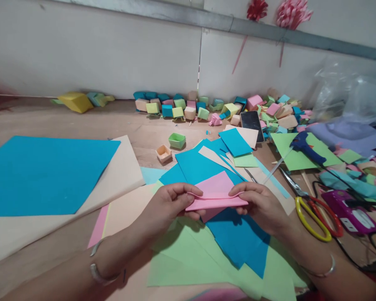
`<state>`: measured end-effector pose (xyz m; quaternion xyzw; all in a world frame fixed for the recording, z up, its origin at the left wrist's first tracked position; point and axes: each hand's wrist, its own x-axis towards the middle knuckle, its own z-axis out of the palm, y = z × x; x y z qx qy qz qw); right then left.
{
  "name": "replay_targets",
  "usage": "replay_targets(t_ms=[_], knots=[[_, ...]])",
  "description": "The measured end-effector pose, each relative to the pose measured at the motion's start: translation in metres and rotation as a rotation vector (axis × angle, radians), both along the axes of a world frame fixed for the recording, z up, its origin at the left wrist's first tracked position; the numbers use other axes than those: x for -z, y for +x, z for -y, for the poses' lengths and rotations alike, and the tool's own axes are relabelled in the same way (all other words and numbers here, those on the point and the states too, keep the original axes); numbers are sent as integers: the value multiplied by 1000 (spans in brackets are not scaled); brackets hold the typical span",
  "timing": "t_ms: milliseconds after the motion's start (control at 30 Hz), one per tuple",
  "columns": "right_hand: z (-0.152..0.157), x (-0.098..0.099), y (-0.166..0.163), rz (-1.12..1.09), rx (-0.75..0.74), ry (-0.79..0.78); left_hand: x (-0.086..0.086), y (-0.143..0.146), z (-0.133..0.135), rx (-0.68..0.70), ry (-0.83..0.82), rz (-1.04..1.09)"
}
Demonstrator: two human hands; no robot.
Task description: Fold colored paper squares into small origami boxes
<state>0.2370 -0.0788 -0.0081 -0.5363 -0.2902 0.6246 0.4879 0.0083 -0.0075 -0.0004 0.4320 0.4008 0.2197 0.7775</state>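
A folded piece of pink paper (217, 203) is stretched between my two hands, above the loose sheets. My left hand (175, 200) pinches its left end between thumb and fingers. At the right end, my right hand (258, 202) grips it the same way. The folded strip runs level, and a pointed pink flap stands up behind it. Beneath and behind the hands lie blue sheets (241, 238) and light green sheets (188, 259). Two small paper boxes, one green (177, 141) and one peach (163, 154), sit beyond my left hand.
Right of my hands lie scissors (316, 217) with yellow and red handles, a blue glue gun (307, 148) and a purple power strip (351, 211). A phone (252, 124) and several paper boxes (178, 106) line the back. A large blue sheet (47, 175) covers the left.
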Motion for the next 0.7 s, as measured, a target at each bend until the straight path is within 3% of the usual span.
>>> replay_targets(t_ms=[167, 367, 567, 700], knots=[[2, 0, 2, 44, -4, 91, -5, 0, 2, 33, 36, -27], [4, 4, 0, 347, -50, 139, -11, -1, 1, 63, 164, -115], [7, 1, -2, 588, -76, 247, -5, 3, 1, 15, 166, -163], [8, 2, -2, 738, -71, 279, -4, 1, 1, 47, 350, -255]])
